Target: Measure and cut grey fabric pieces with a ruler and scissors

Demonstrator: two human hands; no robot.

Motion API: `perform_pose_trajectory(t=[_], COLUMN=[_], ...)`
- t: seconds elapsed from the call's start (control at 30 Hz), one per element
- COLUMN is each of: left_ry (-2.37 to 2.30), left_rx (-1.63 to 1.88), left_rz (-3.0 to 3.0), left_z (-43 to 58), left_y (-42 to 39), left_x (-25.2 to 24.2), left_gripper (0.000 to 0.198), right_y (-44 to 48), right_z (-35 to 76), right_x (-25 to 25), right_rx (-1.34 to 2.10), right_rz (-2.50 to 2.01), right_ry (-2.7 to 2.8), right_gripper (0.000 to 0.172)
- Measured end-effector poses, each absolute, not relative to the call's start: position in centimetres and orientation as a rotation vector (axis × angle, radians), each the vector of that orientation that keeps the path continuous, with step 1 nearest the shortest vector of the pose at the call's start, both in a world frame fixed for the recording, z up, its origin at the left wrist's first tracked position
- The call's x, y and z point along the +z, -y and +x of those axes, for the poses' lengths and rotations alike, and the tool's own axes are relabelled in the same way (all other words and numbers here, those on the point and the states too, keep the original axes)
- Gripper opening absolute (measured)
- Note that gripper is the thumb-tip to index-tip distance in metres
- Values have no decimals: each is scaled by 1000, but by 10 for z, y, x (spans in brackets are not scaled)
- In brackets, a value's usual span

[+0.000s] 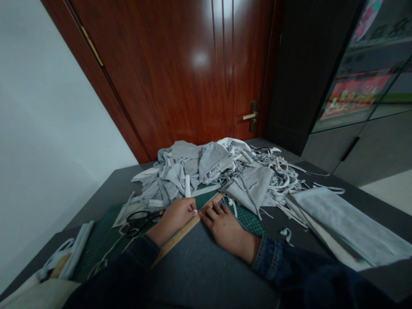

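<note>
A wooden ruler lies slantwise in front of me, partly over a green cutting mat. My left hand is closed in a pinch above the ruler's left side. A small pale pinkish bit shows at its fingertips; I cannot make out what it is. Flat on the far half of the ruler rests my right hand, fingers stretched out. Black-handled scissors lie just left of my left hand. Below the ruler is a smooth dark grey surface; whether it is cloth or tabletop is unclear.
A heap of grey cloth pieces fills the back of the table, with tangled strips at its right. Folded pale fabric lies on the right. Rolled pieces sit at left. Behind stand a wooden door and a cabinet.
</note>
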State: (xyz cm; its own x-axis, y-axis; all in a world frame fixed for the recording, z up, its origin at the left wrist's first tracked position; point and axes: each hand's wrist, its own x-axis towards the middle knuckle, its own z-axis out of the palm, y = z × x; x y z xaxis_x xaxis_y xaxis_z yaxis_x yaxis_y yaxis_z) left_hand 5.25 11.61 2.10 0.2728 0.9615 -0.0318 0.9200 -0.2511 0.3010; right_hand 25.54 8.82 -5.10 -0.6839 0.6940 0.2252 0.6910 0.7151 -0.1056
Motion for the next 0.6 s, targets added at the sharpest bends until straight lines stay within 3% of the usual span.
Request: perform_pose_trajectory(t=[0.6], left_ry=[-1746], left_rx=[206], left_rz=[2281], left_z=[17], left_y=[-79], left_x=[20], left_gripper=[12], right_y=[-84], right_z=[258], right_x=[-43], right_rx=[34], right_rz=[-1135], right_ry=[2709], right_gripper=[55])
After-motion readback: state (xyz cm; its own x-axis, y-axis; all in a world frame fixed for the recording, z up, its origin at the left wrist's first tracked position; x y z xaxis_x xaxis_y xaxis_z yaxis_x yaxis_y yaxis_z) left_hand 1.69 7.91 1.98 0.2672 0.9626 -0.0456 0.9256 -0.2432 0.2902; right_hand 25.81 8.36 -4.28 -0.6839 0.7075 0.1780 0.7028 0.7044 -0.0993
